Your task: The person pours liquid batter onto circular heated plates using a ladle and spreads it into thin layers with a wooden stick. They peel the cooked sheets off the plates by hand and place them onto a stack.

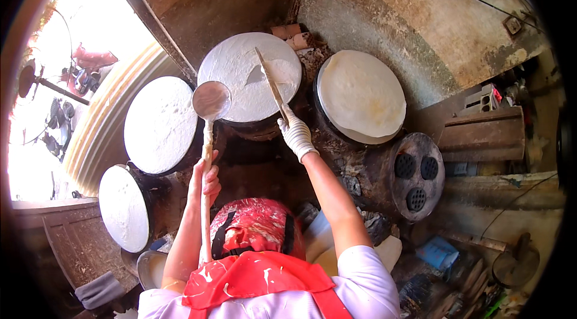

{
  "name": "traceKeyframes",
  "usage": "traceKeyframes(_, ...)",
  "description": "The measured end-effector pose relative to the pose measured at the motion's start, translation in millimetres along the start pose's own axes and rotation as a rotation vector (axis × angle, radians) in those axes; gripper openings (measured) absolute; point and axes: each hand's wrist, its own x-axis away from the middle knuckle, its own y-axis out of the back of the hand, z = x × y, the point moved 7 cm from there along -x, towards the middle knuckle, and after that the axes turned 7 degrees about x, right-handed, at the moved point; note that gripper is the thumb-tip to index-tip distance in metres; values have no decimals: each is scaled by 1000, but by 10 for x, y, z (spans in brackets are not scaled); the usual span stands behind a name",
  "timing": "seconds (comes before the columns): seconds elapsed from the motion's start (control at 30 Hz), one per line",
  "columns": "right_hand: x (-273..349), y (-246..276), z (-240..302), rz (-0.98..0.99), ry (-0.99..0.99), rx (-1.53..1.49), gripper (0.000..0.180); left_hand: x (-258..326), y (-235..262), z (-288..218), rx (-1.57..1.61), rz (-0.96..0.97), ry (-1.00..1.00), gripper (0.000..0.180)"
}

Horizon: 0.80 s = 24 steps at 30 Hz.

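Observation:
My left hand [206, 177] is wrapped round the pale handle of a long ladle [211, 101]. The ladle's round bowl is at the near-left rim of the middle griddle [255, 114]; whether it touches cannot be told. In a white knitted glove, my right hand [296, 134] grips a thin flat wooden stick [270, 80] that slants over the same griddle. White batter [231, 66] covers that surface, with a small grey bare patch beside the stick. On the right griddle [360, 138] lies a thin round pancake [362, 95], pale with a yellowish patch.
Two more batter-covered griddles stand at left, an upper one [161, 123] and a lower one [124, 208]. A round stove top [437, 162] with three perforated briquettes sits at right. A stained red container [258, 223] stands before me. Bricks [299, 40] lie by the back wall.

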Motion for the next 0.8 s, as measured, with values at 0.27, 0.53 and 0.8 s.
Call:
traceKeyframes(0.27,243,-261,4,-252,-132,-240,43,15,69,-135,-32,-50,8,40)
traceKeyframes(0.53,41,-202,-203,-360,-324,-427,36,23,142,-243,-84,-36,8,41)
traceKeyframes(0.8,409,-116,-79,-210,-19,-197,35,-86,190,-342,-102,-64,-6,41)
